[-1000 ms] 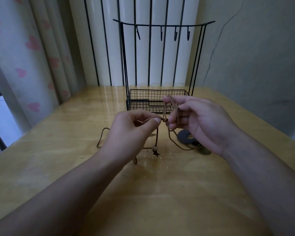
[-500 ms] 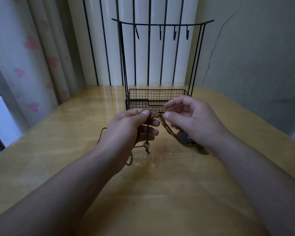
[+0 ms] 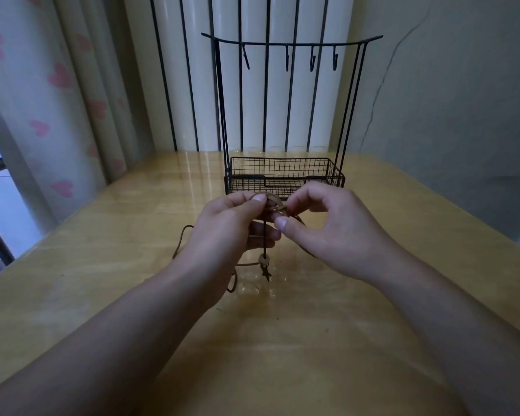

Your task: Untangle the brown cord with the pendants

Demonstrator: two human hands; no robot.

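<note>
Both hands, the left hand and right hand, pinch the brown cord above the desk. A star pendant dangles free; the knot between the fingers looks unresolved.

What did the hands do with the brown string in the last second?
The left hand rose and now pinches the thin brown cord higher, so the bead-and-star pendant hangs straight below. The right hand shifted onto the tangle, hiding the dark ring pendant. The black wire rack and wooden table stayed put.
</note>
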